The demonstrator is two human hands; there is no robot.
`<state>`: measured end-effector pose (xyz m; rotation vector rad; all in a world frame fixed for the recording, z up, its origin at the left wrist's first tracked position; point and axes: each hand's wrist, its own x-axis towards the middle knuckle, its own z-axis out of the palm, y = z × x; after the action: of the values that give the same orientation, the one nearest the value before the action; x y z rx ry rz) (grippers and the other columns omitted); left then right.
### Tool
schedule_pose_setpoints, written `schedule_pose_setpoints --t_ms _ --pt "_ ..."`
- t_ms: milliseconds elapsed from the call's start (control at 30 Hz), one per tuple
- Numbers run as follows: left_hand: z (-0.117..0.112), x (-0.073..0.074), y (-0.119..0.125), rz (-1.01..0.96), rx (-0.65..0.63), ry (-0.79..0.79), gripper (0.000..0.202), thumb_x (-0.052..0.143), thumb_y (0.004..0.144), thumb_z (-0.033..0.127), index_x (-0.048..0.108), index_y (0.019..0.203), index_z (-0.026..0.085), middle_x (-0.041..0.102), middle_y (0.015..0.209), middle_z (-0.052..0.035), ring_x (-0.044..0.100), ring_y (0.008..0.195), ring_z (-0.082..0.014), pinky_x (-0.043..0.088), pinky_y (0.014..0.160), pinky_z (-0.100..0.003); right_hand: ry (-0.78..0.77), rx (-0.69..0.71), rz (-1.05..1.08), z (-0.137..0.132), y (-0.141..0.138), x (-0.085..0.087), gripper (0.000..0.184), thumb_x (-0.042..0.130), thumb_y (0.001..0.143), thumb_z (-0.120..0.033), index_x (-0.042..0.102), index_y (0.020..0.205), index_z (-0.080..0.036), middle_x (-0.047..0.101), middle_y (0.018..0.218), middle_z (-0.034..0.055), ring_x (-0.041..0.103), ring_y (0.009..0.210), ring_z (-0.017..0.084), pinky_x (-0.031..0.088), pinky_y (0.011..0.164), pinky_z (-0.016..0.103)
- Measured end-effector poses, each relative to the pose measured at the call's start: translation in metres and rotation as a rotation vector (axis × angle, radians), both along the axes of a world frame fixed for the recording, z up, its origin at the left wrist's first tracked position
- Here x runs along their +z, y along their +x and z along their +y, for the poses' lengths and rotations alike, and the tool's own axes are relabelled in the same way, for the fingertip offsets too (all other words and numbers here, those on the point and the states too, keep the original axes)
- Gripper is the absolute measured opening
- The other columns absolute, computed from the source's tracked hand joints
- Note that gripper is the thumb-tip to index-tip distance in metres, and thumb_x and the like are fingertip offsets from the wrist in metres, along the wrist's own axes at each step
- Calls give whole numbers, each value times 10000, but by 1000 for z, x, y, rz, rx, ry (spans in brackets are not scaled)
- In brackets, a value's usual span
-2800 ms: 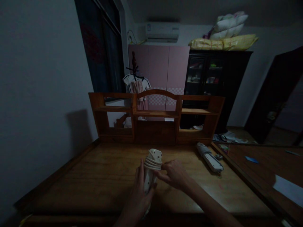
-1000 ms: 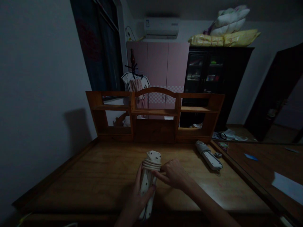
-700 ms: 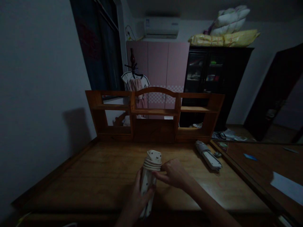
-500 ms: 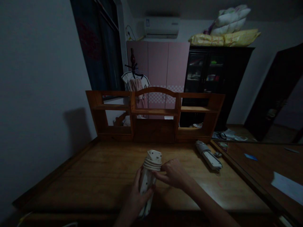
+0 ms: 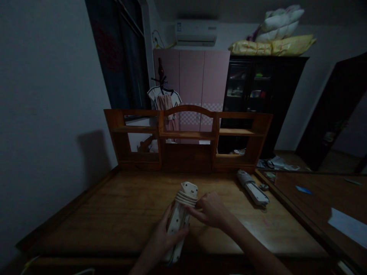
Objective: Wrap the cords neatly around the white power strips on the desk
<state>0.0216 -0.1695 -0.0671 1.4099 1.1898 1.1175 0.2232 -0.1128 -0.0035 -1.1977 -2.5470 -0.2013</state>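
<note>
A white power strip (image 5: 176, 225) is held tilted above the near part of the wooden table, its cord (image 5: 185, 198) wound several times around the upper end. My left hand (image 5: 169, 233) wraps the strip's lower body, thumb across its face. At the right side of the coil, my right hand (image 5: 209, 208) has its fingers closed on the cord, with the thumb against the lowest loops. The exact fingertip grip is partly hidden. A second power strip (image 5: 256, 194), with a grey cord wound round its far end, lies on the table to the right.
The wooden tabletop (image 5: 129, 214) ends at a low shelf unit (image 5: 187, 135) at the back. A raised edge on the right borders another brown surface with a white paper (image 5: 348, 225) and a blue card (image 5: 303, 190). A wall stands at left.
The held power strip has tilted slightly, its top shifting a little right. My left hand has moved slightly left with its lower part. My right hand stays by the coil.
</note>
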Motion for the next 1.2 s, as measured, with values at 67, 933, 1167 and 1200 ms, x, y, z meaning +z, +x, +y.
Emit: schedule_pose_setpoints --t_ms 67,933,1167,1200 --pt "1 0 -1 -14 -8 21 888 681 752 373 189 1464 174 401 1445 -117 439 1280 -243 374 1043 -320 -14 9 14 1 0 0 742 234 924 -633 705 616 -150 673 591 116 589 529 147 177 536 290" --pt "-1 21 -4 -377 227 -91 890 783 584 458 421 1335 146 695 1047 -151 687 819 -269 538 672 -318 -494 132 520 45 42 -11 431 605 801 -528 653 682 -117 428 567 -48 368 531 73 253 479 196" --pt "-3 19 -13 -399 250 -157 801 789 557 484 550 1250 161 720 967 -124 660 625 -212 510 578 -293 -407 128 622 46 49 -22 383 602 836 -455 618 1110 -188 448 630 -59 428 559 90 343 522 196" --pt "-2 17 -13 -408 263 -158 805 791 556 482 549 1251 159 721 957 -123 662 628 -212 514 592 -298 -329 113 614 41 47 -22 330 571 866 -430 626 1087 -191 492 668 -44 464 591 96 367 553 201"
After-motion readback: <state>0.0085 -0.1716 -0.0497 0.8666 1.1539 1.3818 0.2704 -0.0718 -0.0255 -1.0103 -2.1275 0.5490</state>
